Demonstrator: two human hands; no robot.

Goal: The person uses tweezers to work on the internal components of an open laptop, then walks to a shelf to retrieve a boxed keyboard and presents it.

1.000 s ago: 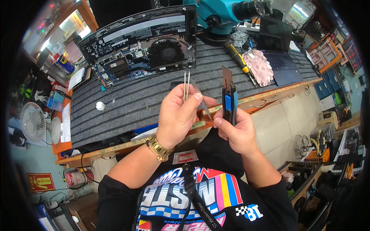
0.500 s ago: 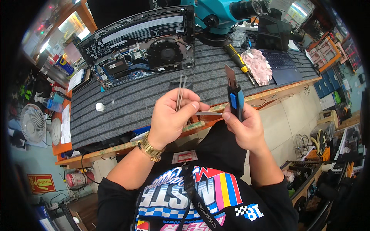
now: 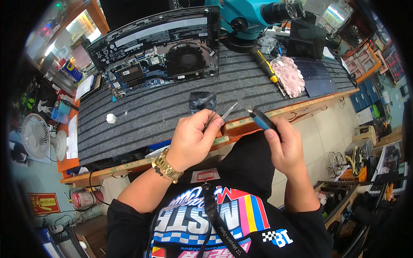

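Note:
My left hand (image 3: 191, 139) is closed on thin metal tweezers (image 3: 227, 112), their tips angled up to the right. My right hand (image 3: 287, 148) grips a black-and-blue utility knife (image 3: 263, 120), tilted toward upper left; its blade is hard to make out. Behind my left hand a small dark glossy piece (image 3: 202, 98) lies on the striped grey mat (image 3: 142, 120). Beyond it an opened laptop base (image 3: 146, 51) shows its board, fan and inner parts.
A teal microscope (image 3: 245, 23) stands at the back, beside a yellow-black screwdriver (image 3: 266, 64), a pink crumpled pad (image 3: 289, 77) and a second laptop (image 3: 316, 75). A white lump (image 3: 112, 118) lies at left, a fan (image 3: 36, 137) beyond it. The bench's wooden edge (image 3: 322, 101) runs below my hands.
My right hand has moved rightward and tipped the knife down from upright toward the left. My left hand has shifted left and down, turning the tweezers from upright to point rightward.

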